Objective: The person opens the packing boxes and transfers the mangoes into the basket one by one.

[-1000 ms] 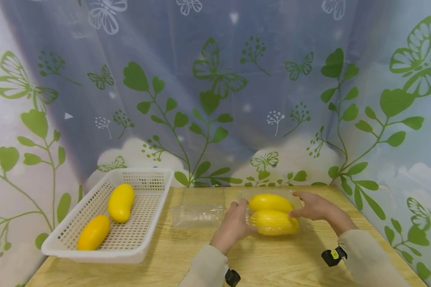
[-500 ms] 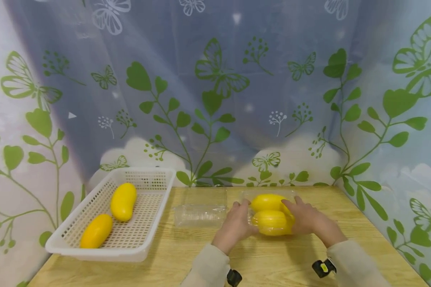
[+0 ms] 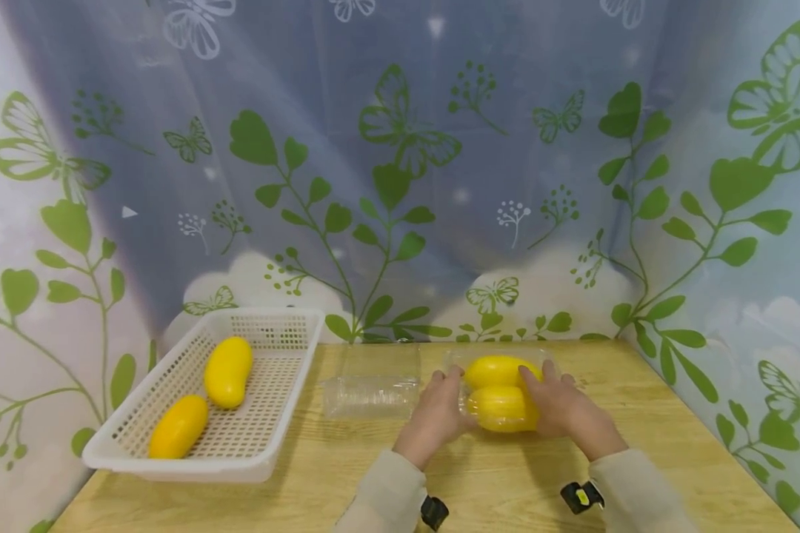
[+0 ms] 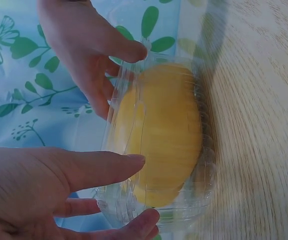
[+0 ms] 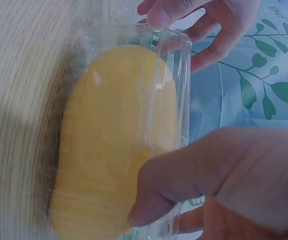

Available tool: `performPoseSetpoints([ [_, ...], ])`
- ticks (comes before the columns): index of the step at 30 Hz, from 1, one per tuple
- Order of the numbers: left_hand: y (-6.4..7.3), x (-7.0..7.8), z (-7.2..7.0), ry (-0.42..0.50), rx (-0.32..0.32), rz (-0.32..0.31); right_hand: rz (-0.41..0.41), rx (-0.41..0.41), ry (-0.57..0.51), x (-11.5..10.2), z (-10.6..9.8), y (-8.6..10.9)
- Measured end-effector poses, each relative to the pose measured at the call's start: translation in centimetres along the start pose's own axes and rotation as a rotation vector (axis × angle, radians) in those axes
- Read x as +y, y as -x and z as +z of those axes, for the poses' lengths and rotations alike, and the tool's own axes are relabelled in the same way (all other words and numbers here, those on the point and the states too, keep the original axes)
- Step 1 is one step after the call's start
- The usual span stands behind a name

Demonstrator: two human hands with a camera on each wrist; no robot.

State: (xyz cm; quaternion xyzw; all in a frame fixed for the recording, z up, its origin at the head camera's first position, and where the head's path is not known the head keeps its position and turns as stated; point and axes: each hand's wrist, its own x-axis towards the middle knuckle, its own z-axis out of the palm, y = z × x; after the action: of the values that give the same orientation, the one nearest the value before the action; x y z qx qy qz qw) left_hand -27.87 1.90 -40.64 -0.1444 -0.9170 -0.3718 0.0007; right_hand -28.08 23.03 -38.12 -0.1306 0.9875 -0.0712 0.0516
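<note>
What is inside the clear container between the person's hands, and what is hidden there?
Inside the clear container, two yellow fruits lie side by side. In the head view, the right hand covers the nearer one's right end; what lies beneath them cannot be seen.

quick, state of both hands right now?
Left hand: holding the left end of the clear container with two yellow fruits.
Right hand: holding that container's right end.
</note>
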Motion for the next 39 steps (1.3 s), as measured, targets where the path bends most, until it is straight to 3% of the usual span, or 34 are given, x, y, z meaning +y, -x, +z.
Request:
performPoseSetpoints([
  [23,0.0,-0.1,-0.1,0.02,-0.003,-0.014,0.008,0.096,0.054,-0.4,0.8,0.1],
  [39,-0.2,-0.3,0.0,-0.003,0.006,0.001,-0.058,0.177,0.114,0.6,1.2,0.1],
])
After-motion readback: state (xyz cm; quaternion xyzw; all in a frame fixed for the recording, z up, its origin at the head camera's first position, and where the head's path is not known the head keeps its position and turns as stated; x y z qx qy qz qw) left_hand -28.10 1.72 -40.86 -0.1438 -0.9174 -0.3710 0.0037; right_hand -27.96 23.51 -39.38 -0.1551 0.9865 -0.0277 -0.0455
